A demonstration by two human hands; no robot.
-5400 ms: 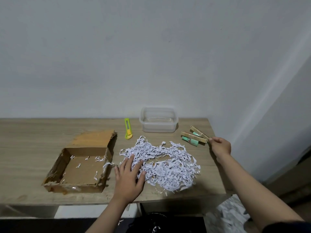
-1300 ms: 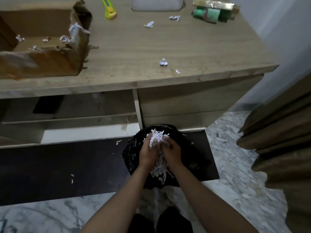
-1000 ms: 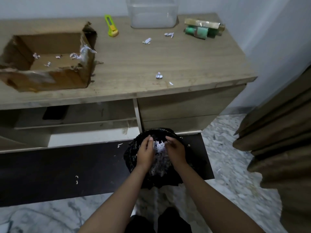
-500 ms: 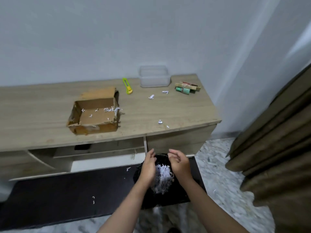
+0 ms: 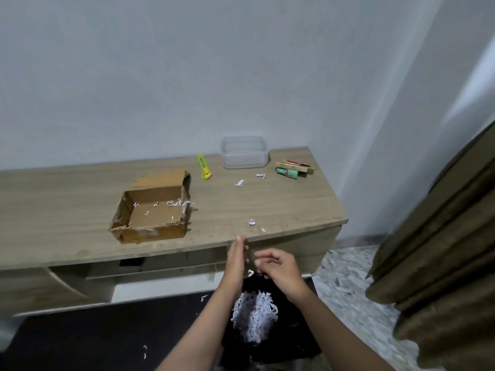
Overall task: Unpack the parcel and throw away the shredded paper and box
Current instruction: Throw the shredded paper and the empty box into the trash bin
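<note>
While the hands hover over the bin: most of the shredded paper [image 5: 254, 314] already lies in the black bin bag [image 5: 270, 344] on the floor, just in front of the counter [image 5: 281, 207].
Risk, spill: loose strips may cling to the palms and drop outside the bag; a few bits [image 5: 145, 352] already lie on the dark floor mat [image 5: 93, 341].
Risk, leftovers: stray scraps [image 5: 251, 222] on the counter and the shreds inside the cardboard box [image 5: 152, 212] could be missed if the box is not tipped out over the bag.
Risk, box: the box looks torn and soft at its front edge, so a one-sided lift might scatter its scraps.
Left hand [image 5: 237, 259]: fingers straight and together, palm turned inward, holding nothing that I can see.
Right hand [image 5: 278, 271]: fingers loosely curled close beside the left; whether a scrap is pinched I cannot tell.
Unpacked items [image 5: 293, 170]: near the counter's far right corner, beside a clear plastic tub [image 5: 244, 152].
Cutter [image 5: 204, 167]: yellow, between box and tub.
</note>
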